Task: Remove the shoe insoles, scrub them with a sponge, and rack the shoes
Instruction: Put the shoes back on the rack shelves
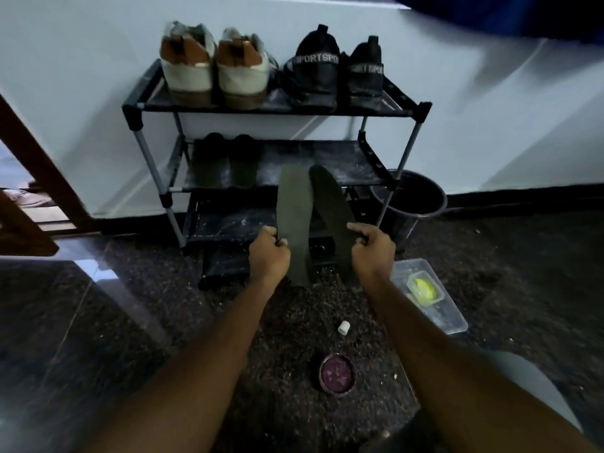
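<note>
Holding 1 dark insole in each hand, the person faces the shoe rack (pixel 277 112) against the far wall. The left hand (pixel 269 253) has its fingers curled round the near edge of the left insole (pixel 294 220). The right hand (pixel 372 248) pinches the right insole (pixel 328 201) between thumb and curled fingers, with the index finger stretched along it. Both insoles stand nearly upright, toes pointing far, close beside each other in front of the rack's lower shelves; I cannot tell whether their edges touch. On the top shelf a white-and-brown pair (pixel 188 70) sits at left and a black pair (pixel 313 70) at right, heels toward the person. 2 dark shapes at the left of the middle shelf are too dim to name.

The yellow sponge (pixel 424 287) lies in a small tub inside a clear container (pixel 447 315) on the floor at near right, just beside the right forearm.

Scrubbing looks like the step at hand, and both hands are occupied. Reaching for the sponge means freeing 1 hand, so an insole could slip from an edge grip onto the gritty, speckled floor. A forearm sweeping right might tip the container. The round tin (pixel 337 374) and white cap (pixel 343 328) near the person could also be knocked.
</note>
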